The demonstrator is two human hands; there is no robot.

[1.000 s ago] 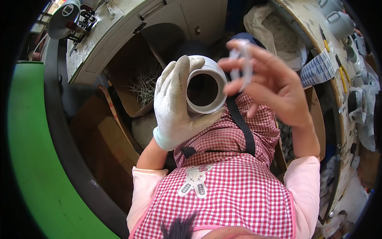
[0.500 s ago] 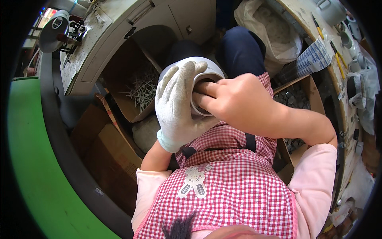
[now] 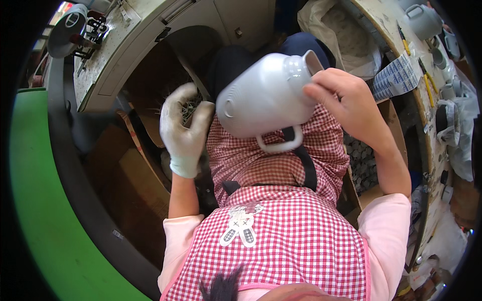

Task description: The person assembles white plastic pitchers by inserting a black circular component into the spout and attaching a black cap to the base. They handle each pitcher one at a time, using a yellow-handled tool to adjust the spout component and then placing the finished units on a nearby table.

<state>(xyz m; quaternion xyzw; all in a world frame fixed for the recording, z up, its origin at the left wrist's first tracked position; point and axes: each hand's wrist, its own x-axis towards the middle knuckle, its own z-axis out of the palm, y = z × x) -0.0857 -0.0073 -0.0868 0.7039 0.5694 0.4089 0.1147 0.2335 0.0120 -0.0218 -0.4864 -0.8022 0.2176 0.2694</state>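
A light grey jug [image 3: 261, 95] with a loop handle lies tilted above my lap, its spout end up to the right and its base to the left. My bare right hand [image 3: 344, 98] grips the jug at the rim of its mouth, thumb outside and other fingers partly hidden. Just left of the base, my left hand [image 3: 185, 123], in a whitish work glove, is apart from the jug. Its thumb and fingers are spread in a C shape with nothing between them.
Thin pale sticks lie in a cardboard box [image 3: 150, 118] behind my left hand. Another box [image 3: 399, 133] at right holds small round metallic pieces. On the right bench [image 3: 386, 27] are yellow-handled tools [image 3: 428, 89] and more grey jugs [image 3: 423, 21]. A green surface [image 3: 30, 200] is at far left.
My gloved left hand has let go of the jug and moved left. My right hand has come out of the mouth to its rim, and the jug has turned sideways, showing its handle.
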